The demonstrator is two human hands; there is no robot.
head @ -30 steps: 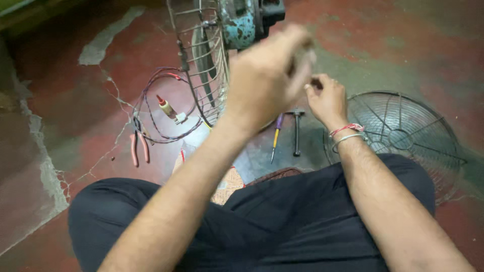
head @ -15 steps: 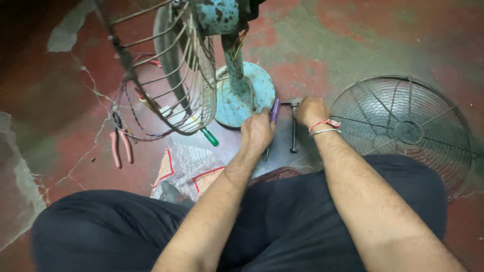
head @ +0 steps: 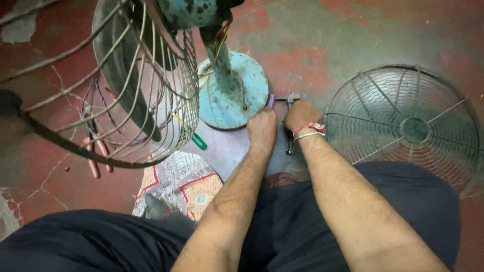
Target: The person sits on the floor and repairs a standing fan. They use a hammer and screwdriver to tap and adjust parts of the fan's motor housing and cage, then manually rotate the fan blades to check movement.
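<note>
Both hands are lowered to the floor just in front of the seated person's knees. The left hand (head: 262, 127) is seen from the back, knuckles up, fingers curled downward over a purple-handled tool (head: 271, 100); only the tip of the handle shows beyond the fingers, so whether the hand actually grips it cannot be told. What shows of that handle points away from the person, towards the rim of the round blue fan base (head: 233, 90), which lies just ahead of the left hand.

The right hand (head: 300, 116) rests close beside the left, fingers bent down over a dark metal tool (head: 290, 96). The tool's long axis runs towards and away from the person: its cross-shaped head shows beyond the fingertips, its shaft end emerges below the wrist. Grip cannot be confirmed. A red thread and a metal bangle (head: 308, 132) circle the right wrist.

Right of the right hand, a detached wire fan guard (head: 403, 126) lies flat. Left of the left hand stands the fan's rear wire cage (head: 126, 85), tilted; red-handled pliers (head: 96, 151) lie on the floor beyond it, and a green-handled screwdriver (head: 198, 141) lies near its lower edge.
</note>
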